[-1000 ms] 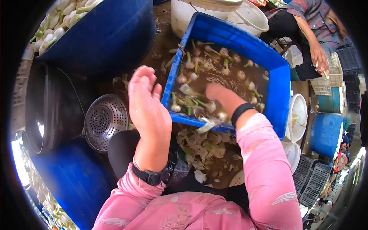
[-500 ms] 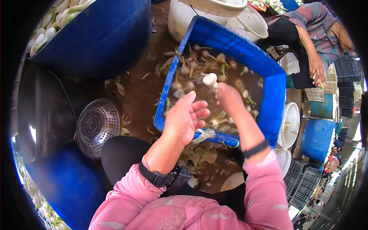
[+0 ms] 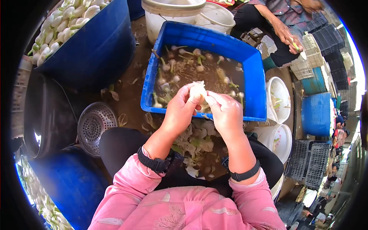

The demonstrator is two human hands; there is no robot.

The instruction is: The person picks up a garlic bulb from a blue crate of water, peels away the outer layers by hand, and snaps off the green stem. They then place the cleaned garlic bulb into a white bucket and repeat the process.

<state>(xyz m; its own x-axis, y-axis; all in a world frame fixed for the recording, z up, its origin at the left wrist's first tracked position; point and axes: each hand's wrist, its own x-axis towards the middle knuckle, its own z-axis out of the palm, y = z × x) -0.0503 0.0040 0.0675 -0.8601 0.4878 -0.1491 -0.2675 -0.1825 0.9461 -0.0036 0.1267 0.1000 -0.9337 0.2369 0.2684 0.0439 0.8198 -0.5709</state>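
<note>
A pale garlic bulb (image 3: 197, 93) is held between my two hands over the near side of a blue tub (image 3: 255, 88). My left hand (image 3: 180, 109) closes around the bulb's left side, its thumb against it. From the right, my right hand (image 3: 227, 112) pinches the lower right of the bulb with thumb and bent fingers. In the tub's brown water float several more garlic bulbs with stems (image 3: 200, 66). Loose peelings (image 3: 195, 143) lie on the floor between my knees, below the tub.
A metal colander (image 3: 96, 126) stands at my left, near a large blue barrel (image 3: 92, 50) heaped with garlic. White buckets (image 3: 278, 99) line the tub's right side; another white bucket (image 3: 172, 19) stands behind it. A co-worker's hands (image 3: 289, 38) hold garlic at upper right.
My right hand has brought the garlic bulb back from over the water toward me. My left hand, open before, now grips it too. The view has shifted, showing the tub farther up.
</note>
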